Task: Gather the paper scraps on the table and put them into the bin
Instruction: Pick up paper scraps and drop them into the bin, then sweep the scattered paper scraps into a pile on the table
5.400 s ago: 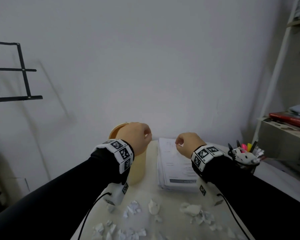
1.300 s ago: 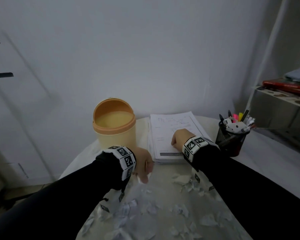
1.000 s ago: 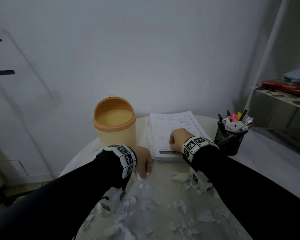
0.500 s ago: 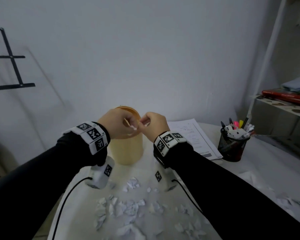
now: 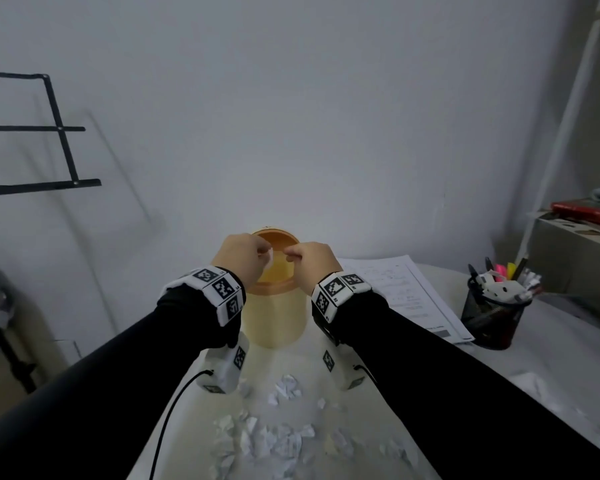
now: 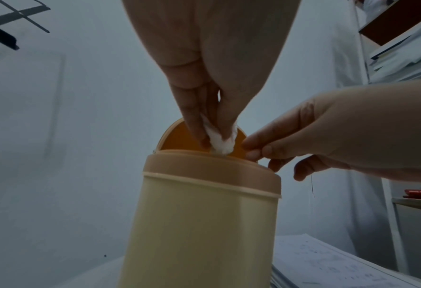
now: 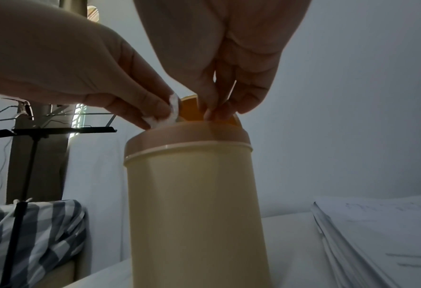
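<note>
No readable writing; paper stack [image 5: 400, 292] print too blurry. L hand [image 5: 240, 255] pinches a paper scrap [image 6: 218, 139] over the bin [image 5: 273, 317] mouth, higher 0.5 s ago. R hand [image 5: 310, 259] fingertips pressed together at the lid [image 6: 180, 137], unclear if holding anything. More scraps [image 5: 267, 441] on table [image 5: 551, 344].

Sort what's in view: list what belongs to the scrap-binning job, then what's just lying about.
Job:
- bin, lid tipped open
- scrap pinched by left hand over the opening
- right hand, fingertips at the lid
- loose scraps on the table

Lying about:
- paper stack
- pen cup
- shelf
- black rack
</note>
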Demonstrator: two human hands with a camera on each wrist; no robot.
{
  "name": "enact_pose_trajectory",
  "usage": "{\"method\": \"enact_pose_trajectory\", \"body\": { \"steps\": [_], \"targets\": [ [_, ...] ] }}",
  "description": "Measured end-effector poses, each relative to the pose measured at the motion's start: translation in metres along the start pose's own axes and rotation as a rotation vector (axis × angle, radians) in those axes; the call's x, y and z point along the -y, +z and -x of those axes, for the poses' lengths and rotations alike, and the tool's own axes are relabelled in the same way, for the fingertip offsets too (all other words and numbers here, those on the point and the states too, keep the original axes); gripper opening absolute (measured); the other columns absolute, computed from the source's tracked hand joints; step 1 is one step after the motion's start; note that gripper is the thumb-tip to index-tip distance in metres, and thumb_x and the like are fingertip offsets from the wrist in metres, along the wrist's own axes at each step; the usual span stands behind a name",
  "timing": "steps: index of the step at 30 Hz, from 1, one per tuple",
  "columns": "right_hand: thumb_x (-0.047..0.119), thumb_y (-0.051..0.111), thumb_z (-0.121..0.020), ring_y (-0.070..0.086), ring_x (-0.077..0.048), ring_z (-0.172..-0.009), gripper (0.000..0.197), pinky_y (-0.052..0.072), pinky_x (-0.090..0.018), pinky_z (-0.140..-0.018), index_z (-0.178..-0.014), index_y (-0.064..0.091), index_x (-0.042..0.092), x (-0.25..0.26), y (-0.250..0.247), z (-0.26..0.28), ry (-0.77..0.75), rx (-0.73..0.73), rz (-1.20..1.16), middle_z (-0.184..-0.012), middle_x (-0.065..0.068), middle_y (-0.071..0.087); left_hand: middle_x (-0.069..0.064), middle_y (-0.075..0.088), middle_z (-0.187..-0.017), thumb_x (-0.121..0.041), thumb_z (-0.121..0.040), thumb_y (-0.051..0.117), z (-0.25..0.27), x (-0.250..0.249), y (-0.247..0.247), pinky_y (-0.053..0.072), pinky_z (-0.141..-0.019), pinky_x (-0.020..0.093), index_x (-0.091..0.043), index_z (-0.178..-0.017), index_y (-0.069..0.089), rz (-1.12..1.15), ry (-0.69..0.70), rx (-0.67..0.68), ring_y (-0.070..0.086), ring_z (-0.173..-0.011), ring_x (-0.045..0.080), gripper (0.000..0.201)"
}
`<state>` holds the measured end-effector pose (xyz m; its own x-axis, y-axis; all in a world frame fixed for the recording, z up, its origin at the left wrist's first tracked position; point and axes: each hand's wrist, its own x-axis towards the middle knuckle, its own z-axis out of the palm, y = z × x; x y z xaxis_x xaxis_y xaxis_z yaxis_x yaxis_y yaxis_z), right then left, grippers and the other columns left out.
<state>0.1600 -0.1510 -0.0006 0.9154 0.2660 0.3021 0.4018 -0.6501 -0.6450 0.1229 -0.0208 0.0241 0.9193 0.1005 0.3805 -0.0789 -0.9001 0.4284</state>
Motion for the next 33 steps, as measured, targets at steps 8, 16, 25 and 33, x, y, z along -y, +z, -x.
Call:
{"method": "enact_pose_trajectory", "body": {
  "steps": [8, 16, 25, 33],
  "targets": [
    [0.013, 0.047, -0.091, 0.064, -0.017, -0.104, 0.031, 0.049, -0.025, -0.093, -0.113, 0.068, 0.019, -0.004, -0.002, 0.018, -0.060, -0.112, 0.038, -0.116, -0.001, 0.068, 0.004, 0.062, -0.125, -0.009, -0.091, 0.051, 0.012, 0.008, 0.000, 0.040, -0.094, 0.023, -0.020, -0.125, 0.060, -0.038, 0.074, -0.001, 0.057, -0.112, 0.020, 0.037],
    [0.024, 0.048, -0.089, 0.064, -0.027, -0.102, 0.025, 0.052, -0.034, -0.089, -0.100, 0.068, 0.015, -0.006, 0.003, 0.069, -0.044, 0.285, 0.487, -0.108, -0.008, 0.068, -0.009, 0.062, -0.087, -0.029, -0.087, 0.054, 0.053, 0.001, -0.002, 0.048, -0.074, 0.027, -0.025, -0.094, 0.068, -0.121, 0.202, 0.086, 0.056, -0.079, 0.015, 0.016],
    [0.004, 0.041, -0.095, 0.038, -0.027, -0.137, 0.055, 0.033, -0.033, -0.110, -0.148, 0.029, 0.015, 0.001, 0.039, 0.115, -0.069, 0.785, 0.674, -0.152, -0.010, 0.035, 0.008, 0.027, -0.155, -0.019, -0.102, 0.035, 0.105, 0.013, 0.026, 0.028, -0.114, 0.031, -0.011, -0.150, 0.021, -0.652, 0.026, 0.860, 0.031, -0.141, 0.025, 0.051],
    [0.008, 0.044, -0.092, 0.054, -0.034, -0.119, 0.044, 0.046, -0.039, -0.098, -0.135, 0.048, 0.010, -0.008, 0.042, 0.143, -0.154, 0.835, 0.790, -0.135, -0.014, 0.052, 0.008, 0.057, -0.132, -0.017, -0.096, 0.045, 0.147, 0.003, 0.047, 0.043, -0.097, 0.028, -0.011, -0.128, 0.056, -0.636, 0.123, 0.800, 0.054, -0.122, 0.023, 0.035]
  ]
}}
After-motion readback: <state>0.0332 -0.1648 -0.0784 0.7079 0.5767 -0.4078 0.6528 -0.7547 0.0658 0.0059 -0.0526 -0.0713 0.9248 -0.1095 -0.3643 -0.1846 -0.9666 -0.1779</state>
